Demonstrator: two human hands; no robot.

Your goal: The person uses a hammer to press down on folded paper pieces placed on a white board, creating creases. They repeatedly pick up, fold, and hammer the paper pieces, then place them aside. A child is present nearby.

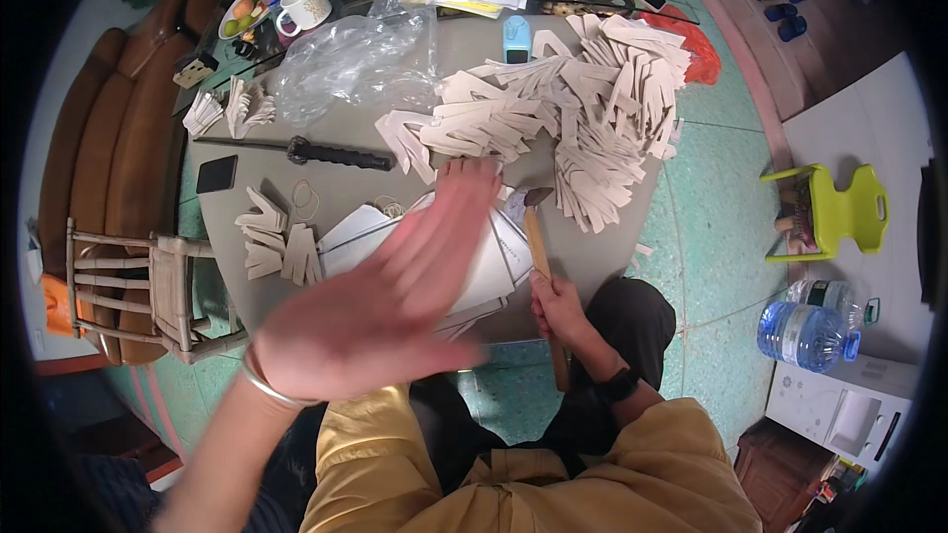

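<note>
My right hand (pixel 557 307) is closed around the wooden handle (pixel 538 252) of a tool whose dark metal head (pixel 537 197) rests by the paper; its exact kind is unclear. What appears to be my left hand (pixel 468 181) shows only its fingers, at the lower edge of a heap of pale cut strips (pixel 481 118). Its palm and forearm are hidden behind another person's blurred hand (pixel 355 326), which wears a bangle and reaches in from the lower left. Under the hands lie white sheets (pixel 511 244). More cut strips (pixel 600 170) lie fanned at the right.
A black-handled long tool (pixel 344 157), a phone (pixel 217 173), small strip bundles (pixel 263 229) and rubber bands (pixel 305 198) lie left. Clear plastic bags (pixel 355 59), a mug (pixel 305 6) and a light-blue device (pixel 516 38) stand further back. A bamboo chair (pixel 167 289) is at the table's left.
</note>
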